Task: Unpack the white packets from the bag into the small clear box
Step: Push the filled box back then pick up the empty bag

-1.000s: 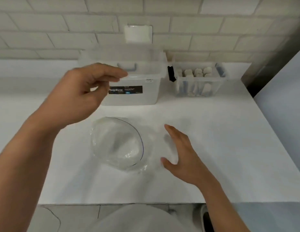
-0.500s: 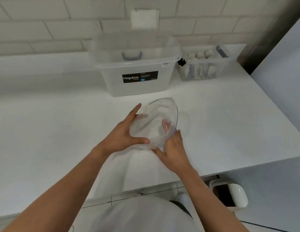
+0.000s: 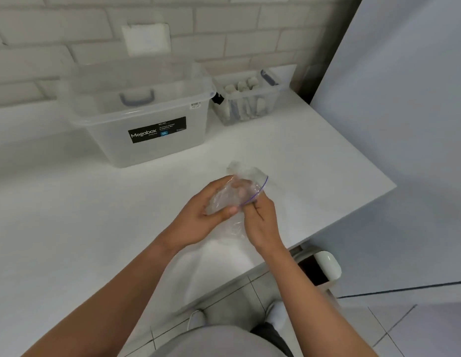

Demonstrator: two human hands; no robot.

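Since half a second back, the bag point(image 3: 243, 185) went from spread wide between my hands to scrunched into a small wad. A second back it lay flat on the table point(image 3: 95, 215) with my left hand up in the air. Grip state: left hand point(image 3: 198, 217) was curled round the bag's body, thumb laid across the front. Right hand point(image 3: 261, 222) pinched the blue zip edge at the near side. Both were closed on plastic and neither was free. Fingers showed through the film, but I couldn't tell whether any were inside the bag or just behind it. The bag was held just above the table, near its front edge and well apart from the box point(image 3: 268, 109). I saw nothing white in the bag, so it read as empty. The packets point(image 3: 242, 86) stood upright in the box at the back right, just beside the tub point(image 3: 108, 140). My read on the step: unpacking was done or nearly so, and I was collapsing the empty bag. The next move called for a quick feel through the film for any leftover packet. If one turned up, reopen the zip with the right hand and carry the packet back to the box. If not, just get rid of the wad. The open bin point(image 3: 327, 264) sat below the table's right corner, a plausible drop.
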